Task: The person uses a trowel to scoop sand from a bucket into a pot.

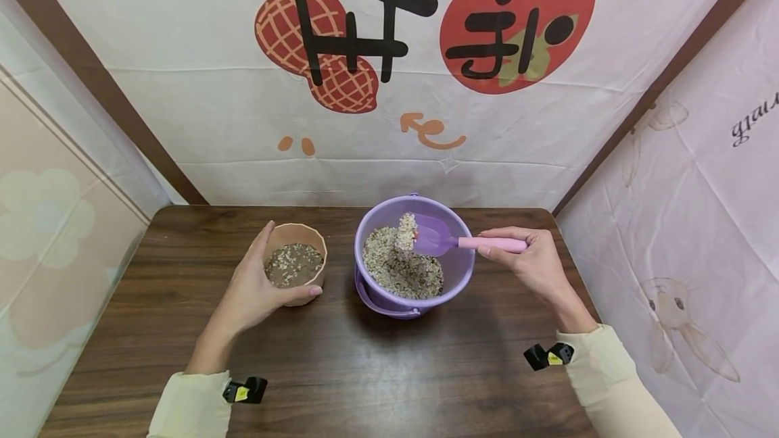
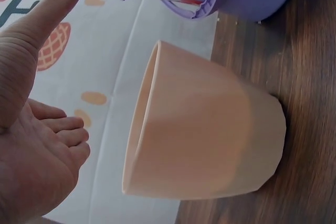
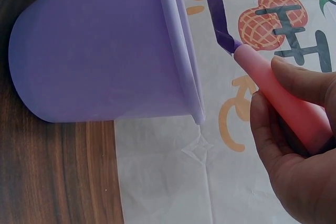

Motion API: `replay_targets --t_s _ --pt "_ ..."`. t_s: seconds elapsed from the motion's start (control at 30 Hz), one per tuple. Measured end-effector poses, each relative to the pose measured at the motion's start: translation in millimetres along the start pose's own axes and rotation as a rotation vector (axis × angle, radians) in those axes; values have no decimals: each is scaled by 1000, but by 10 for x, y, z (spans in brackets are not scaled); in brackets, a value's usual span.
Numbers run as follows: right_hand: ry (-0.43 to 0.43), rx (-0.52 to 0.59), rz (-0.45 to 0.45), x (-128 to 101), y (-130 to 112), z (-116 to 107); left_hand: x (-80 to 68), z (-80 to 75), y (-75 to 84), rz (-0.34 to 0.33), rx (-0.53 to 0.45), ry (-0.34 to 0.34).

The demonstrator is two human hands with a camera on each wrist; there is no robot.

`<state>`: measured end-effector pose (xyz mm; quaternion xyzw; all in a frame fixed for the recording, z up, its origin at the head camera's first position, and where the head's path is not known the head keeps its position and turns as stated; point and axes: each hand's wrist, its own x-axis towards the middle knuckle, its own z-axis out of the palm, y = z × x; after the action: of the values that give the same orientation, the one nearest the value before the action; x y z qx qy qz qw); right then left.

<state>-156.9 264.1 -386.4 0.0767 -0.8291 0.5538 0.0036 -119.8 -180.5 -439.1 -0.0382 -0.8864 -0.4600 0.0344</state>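
My right hand [image 1: 535,261] grips the pink handle of a small purple-bladed shovel [image 1: 431,235]. Pale grains with an orange bit lie heaped at the blade's tip, above a purple bucket [image 1: 460,276] that holds loose, grainy potting mix [image 1: 389,265]. To the left stands a peach flowerpot [image 2: 205,129], with brown soil [image 1: 295,265] and scattered pale grains inside. My left hand [image 1: 260,289] is spread beside and over the pot's rim. In the left wrist view a gap shows between this hand and the pot.
Both containers stand on a dark wooden table [image 1: 341,384]. A white printed cloth [image 1: 255,134] hangs behind its far edge, and more cloth hangs at the sides. The bucket's purple handle [image 1: 371,306] hangs down at its front left.
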Motion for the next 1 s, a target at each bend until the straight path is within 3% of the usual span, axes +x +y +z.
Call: replay_targets --t_s 0.53,1.0 --pt "3 -11 -11 -20 -6 8 -34 -167 -153 -36 51 12" --pt "6 -2 1 -13 1 9 -49 -168 -388 -71 77 6"
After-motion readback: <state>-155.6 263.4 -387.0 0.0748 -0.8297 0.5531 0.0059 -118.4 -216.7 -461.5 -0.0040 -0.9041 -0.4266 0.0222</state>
